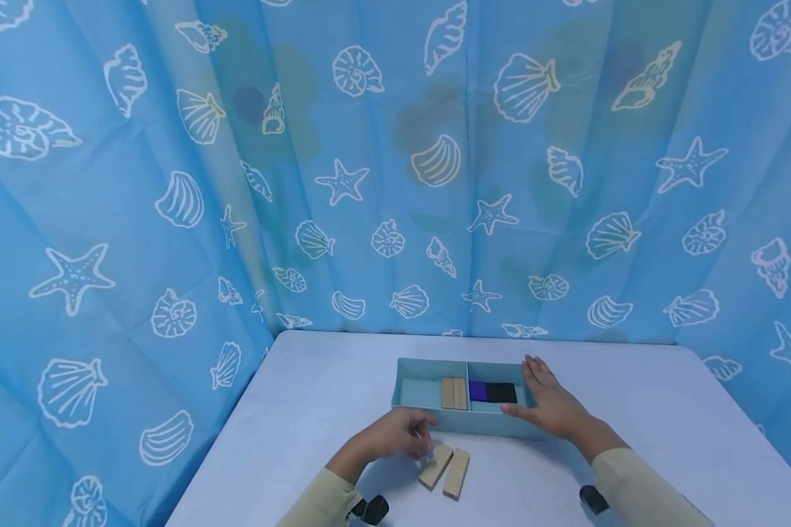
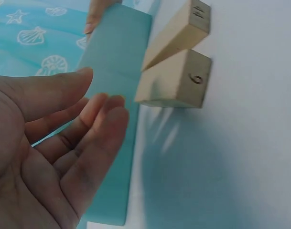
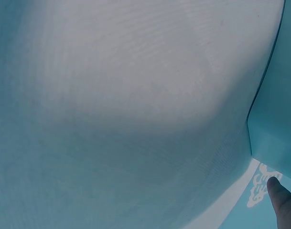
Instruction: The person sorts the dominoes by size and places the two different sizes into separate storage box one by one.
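My left hand (image 1: pixel 402 433) hovers by the front wall of a light teal two-compartment box (image 1: pixel 461 422), fingers loosely bent with nothing between them. Just right of it, two wooden blocks (image 1: pixel 457 474) lie side by side on the table; the left wrist view shows a digit on the end of the nearer block (image 2: pixel 196 78). Over the box's right end, my right hand (image 1: pixel 556 406) spreads with straight fingers along the end wall and thumb at the front rim. Only one fingertip (image 3: pixel 278 191) appears in the right wrist view.
Two more wooden blocks (image 1: pixel 453 393) sit in the left compartment, against the divider. A purple piece (image 1: pixel 477 391) and a black piece (image 1: pixel 501 393) lie together in the right one. Behind the white table (image 1: pixel 329 380) hangs a blue shell-patterned curtain (image 1: pixel 382 278).
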Demonstrator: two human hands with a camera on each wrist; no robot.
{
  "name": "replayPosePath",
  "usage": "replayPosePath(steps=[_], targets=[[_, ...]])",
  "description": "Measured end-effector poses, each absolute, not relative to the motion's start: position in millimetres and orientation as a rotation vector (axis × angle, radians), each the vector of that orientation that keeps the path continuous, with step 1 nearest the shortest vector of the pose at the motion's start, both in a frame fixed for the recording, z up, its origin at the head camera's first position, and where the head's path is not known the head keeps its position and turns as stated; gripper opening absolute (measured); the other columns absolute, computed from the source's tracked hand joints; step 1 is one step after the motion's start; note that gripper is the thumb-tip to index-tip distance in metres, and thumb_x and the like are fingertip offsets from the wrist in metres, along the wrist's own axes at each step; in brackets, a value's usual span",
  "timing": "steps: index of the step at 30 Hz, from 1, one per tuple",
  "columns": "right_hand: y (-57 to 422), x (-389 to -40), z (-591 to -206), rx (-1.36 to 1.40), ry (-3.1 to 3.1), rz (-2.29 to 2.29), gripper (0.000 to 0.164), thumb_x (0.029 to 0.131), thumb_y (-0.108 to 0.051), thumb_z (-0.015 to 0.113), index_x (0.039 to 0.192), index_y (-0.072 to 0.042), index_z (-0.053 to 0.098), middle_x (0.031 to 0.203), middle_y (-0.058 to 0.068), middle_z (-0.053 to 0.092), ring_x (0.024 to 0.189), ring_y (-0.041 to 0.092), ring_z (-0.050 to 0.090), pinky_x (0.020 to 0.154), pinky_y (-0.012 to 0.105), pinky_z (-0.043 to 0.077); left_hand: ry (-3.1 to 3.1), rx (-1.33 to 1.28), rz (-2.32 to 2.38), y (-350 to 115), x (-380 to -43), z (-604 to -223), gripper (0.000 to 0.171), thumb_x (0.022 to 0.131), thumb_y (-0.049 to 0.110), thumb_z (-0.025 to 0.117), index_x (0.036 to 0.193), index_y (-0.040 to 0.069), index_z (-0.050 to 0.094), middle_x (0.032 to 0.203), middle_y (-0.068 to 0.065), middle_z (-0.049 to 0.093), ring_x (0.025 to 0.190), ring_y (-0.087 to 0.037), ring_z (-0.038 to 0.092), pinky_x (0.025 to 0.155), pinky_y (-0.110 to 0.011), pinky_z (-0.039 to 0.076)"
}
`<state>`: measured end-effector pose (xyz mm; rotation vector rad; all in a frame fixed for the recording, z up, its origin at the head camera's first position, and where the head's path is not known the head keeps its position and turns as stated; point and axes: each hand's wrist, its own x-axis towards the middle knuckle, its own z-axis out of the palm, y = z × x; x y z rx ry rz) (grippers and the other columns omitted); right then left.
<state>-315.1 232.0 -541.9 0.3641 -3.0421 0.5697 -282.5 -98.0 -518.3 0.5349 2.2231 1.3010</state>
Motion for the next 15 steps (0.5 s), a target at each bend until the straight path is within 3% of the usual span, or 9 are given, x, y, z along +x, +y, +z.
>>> replayPosePath(steps=[15], targets=[[232.3,-315.0,-541.4,0.337,-3.052,0.564,0.120,0.078,-0.082,0.049,0.153,0.005,0.015,0.159,0.024,0.008,0.144,0.043,0.005,0.110,0.063,0.016,2.252,0.558,1.071,-95.8,-277.9,-527.4,0.058,0.080,0.003,0.078,0.134,0.006,0.058,0.079,-0.002,0.065,0.068,-0.017,0.061,0.060,-0.029,0.051]])
